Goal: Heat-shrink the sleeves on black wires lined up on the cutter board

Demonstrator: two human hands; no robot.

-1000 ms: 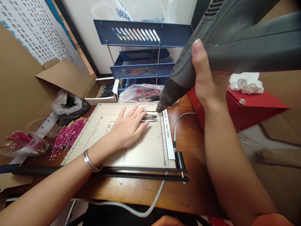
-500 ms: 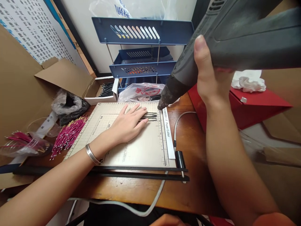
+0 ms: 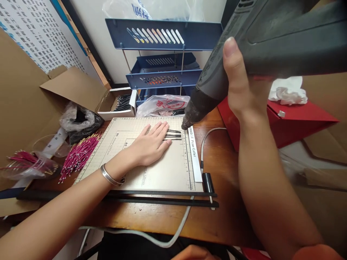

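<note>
My left hand lies flat, fingers stretched out, on the beige paper cutter board. Its fingertips press down several thin black wires that stick out to the right. My right hand is wrapped round the grey heat gun, held high on the right. The gun's dark nozzle points down and hangs just above the wires' free ends. A silver bracelet sits on my left wrist.
Pink wires lie piled left of the board, by plastic bags. A blue tiered rack and a white box of black wires stand behind. A red box is at right. The gun's grey cord runs across the wooden table.
My left hand has slid slightly away from me along the board with the wires. The heat gun's nozzle has stayed over the wire ends with only a small shift.
</note>
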